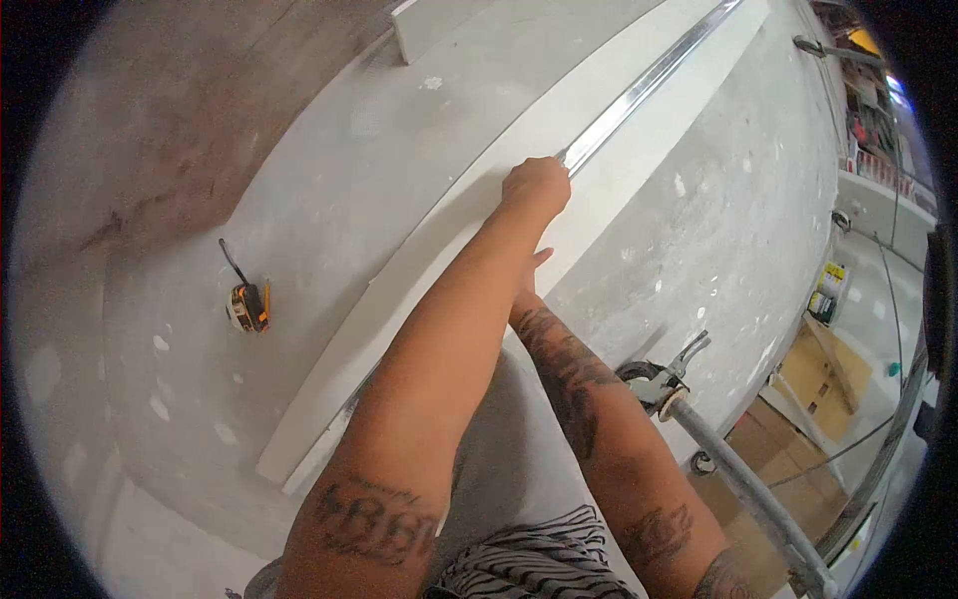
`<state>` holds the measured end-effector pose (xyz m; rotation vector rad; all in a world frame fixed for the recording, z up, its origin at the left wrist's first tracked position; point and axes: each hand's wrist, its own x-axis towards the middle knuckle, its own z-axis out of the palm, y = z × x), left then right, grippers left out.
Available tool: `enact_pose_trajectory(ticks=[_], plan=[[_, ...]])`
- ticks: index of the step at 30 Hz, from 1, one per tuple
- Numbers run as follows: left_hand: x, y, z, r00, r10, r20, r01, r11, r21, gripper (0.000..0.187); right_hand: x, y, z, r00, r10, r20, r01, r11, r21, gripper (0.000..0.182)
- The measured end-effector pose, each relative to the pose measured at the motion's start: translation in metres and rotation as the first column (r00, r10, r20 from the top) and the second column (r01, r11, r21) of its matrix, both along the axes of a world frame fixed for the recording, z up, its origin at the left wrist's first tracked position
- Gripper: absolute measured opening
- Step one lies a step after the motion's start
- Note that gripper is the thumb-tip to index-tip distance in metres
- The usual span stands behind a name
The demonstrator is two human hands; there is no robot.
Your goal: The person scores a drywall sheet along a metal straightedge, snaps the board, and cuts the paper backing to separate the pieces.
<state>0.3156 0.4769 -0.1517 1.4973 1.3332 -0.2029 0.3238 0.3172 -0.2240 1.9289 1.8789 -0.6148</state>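
A long white strip of board (689, 125) lies slantwise on the grey surface, with a shiny metal straightedge (639, 95) along it. My left hand (537, 187) is closed in a fist over the straightedge. A small dark tip shows beside its knuckles, but what it grips is hidden. Behind my left forearm, my right hand (527, 285) rests low over the white strip, its thumb stretched out. My left forearm covers its other fingers and whatever lies beneath them. Farther down, a short piece of the straightedge shows beside my left forearm.
An orange and black tape measure (246, 307) lies on the grey surface at left. A scaffold tube (748, 499) with a clamp (654, 384) stands close by my right arm. Cardboard (763, 469) and a plywood piece (823, 374) are below at right. A white offcut (424, 28) lies at top.
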Motion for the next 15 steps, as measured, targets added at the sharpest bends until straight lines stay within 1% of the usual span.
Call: enact_pose_trajectory(ticks=[1, 2, 4, 6, 7, 9, 10, 12, 13, 15], plan=[[-0.006, -0.004, 0.001, 1.000, 0.005, -0.005, -0.005, 1.000, -0.007, 0.033, 0.002, -0.002, -0.005, 1.000, 0.022, 0.001, -0.022, 0.999, -0.048, 0.099], [-0.013, -0.009, 0.001, 1.000, 0.011, -0.004, -0.011, 1.000, -0.012, 0.033, 0.002, -0.004, -0.010, 0.998, 0.052, 0.036, -0.051, 0.998, -0.031, 0.102], [-0.030, -0.023, 0.005, 1.000, 0.020, -0.009, -0.020, 1.000, -0.022, 0.033, -0.001, 0.001, 0.000, 0.994, 0.084, 0.063, -0.083, 0.996, -0.020, 0.105], [-0.046, -0.036, 0.006, 1.000, 0.019, 0.016, -0.019, 0.999, 0.035, 0.034, -0.002, 0.010, 0.015, 1.000, 0.017, 0.014, -0.015, 0.994, -0.111, 0.107], [-0.054, -0.042, 0.010, 1.000, 0.022, 0.011, -0.022, 0.999, 0.032, 0.034, -0.002, 0.013, 0.018, 1.000, -0.007, -0.002, 0.006, 0.990, -0.144, 0.107], [-0.070, -0.052, 0.016, 1.000, 0.010, -0.005, -0.010, 0.999, -0.036, 0.036, -0.006, 0.016, 0.022, 0.999, 0.024, 0.038, -0.023, 1.000, -0.015, 0.112], [-0.077, -0.064, 0.004, 1.000, 0.012, -0.010, -0.013, 0.999, -0.042, 0.036, -0.007, 0.018, 0.027, 0.999, 0.027, 0.032, -0.026, 0.999, -0.021, 0.112], [-0.096, -0.091, -0.016, 0.999, -0.039, -0.023, 0.040, 0.998, 0.046, 0.044, -0.009, 0.022, 0.035, 0.996, -0.075, 0.041, 0.077, 0.995, -0.056, 0.121], [-0.108, -0.102, -0.017, 0.999, -0.036, -0.030, 0.037, 0.998, 0.041, 0.044, -0.007, 0.021, 0.026, 0.997, -0.072, 0.035, 0.074, 0.995, -0.062, 0.121], [-0.134, -0.130, -0.013, 0.997, 0.063, -0.041, -0.058, 0.993, 0.100, 0.044, -0.007, 0.014, 0.011, 0.994, -0.078, 0.080, 0.069, 0.992, 0.104, 0.130]])
